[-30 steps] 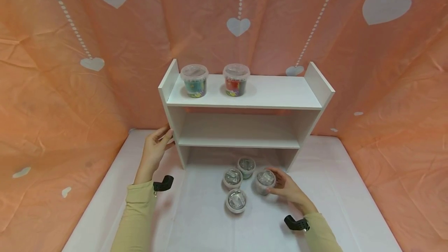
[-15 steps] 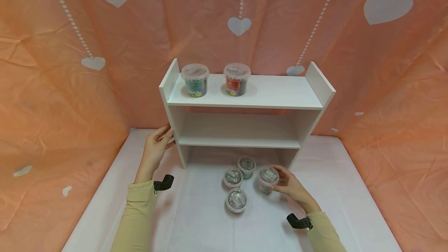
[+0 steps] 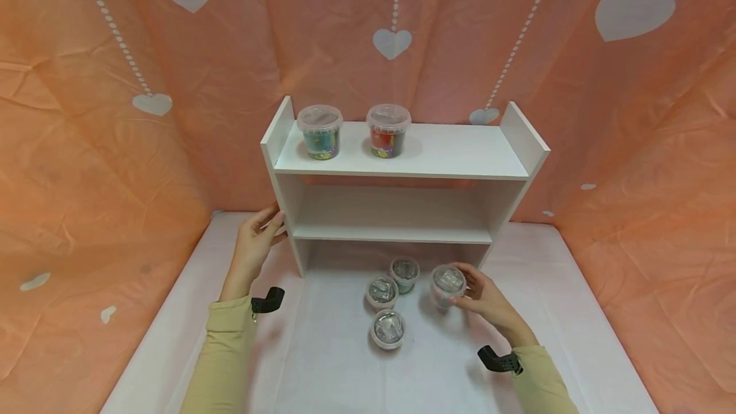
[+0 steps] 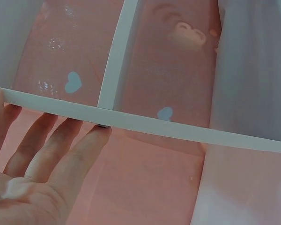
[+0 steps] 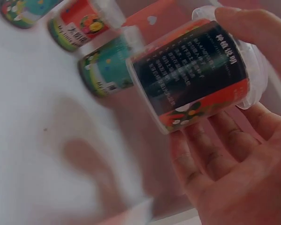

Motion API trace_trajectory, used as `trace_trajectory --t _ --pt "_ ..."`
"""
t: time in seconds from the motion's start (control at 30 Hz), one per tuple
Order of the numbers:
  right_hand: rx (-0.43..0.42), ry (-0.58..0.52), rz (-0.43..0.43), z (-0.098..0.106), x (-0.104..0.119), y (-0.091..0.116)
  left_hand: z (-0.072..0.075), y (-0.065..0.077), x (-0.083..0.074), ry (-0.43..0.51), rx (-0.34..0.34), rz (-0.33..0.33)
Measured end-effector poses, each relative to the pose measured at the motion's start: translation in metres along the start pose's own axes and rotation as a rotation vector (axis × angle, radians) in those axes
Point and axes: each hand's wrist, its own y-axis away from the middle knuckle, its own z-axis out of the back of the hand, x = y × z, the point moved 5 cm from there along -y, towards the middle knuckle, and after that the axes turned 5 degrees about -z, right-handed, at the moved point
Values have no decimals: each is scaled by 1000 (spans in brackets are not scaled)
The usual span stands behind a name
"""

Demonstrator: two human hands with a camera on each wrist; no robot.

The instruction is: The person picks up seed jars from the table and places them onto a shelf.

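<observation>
My right hand (image 3: 480, 297) grips a small clear-lidded tub (image 3: 448, 285) with a red and black label (image 5: 194, 75), lifted just off the white table in front of the shelf's lower right. My left hand (image 3: 257, 243) rests with straight fingers (image 4: 72, 152) against the left side panel of the white shelf unit (image 3: 402, 174). Three more tubs (image 3: 388, 328) stand on the table below the shelf, left of the held one. Two lidded tubs (image 3: 319, 131) stand on the top shelf, at its left half.
The shelf's middle board (image 3: 391, 225) holds nothing. An orange cloth with white hearts (image 3: 115, 114) walls in the back and both sides. The white tabletop (image 3: 322, 369) stretches toward me.
My right hand has raised its tub off the table and carried it a little right and up. The left hand has stayed on the shelf's side.
</observation>
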Motion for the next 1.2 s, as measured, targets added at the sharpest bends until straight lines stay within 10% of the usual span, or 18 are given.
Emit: trace_trajectory --t 1.2 --pt "62 222 122 9 102 -10 4 0 -19 36 -84 -50"
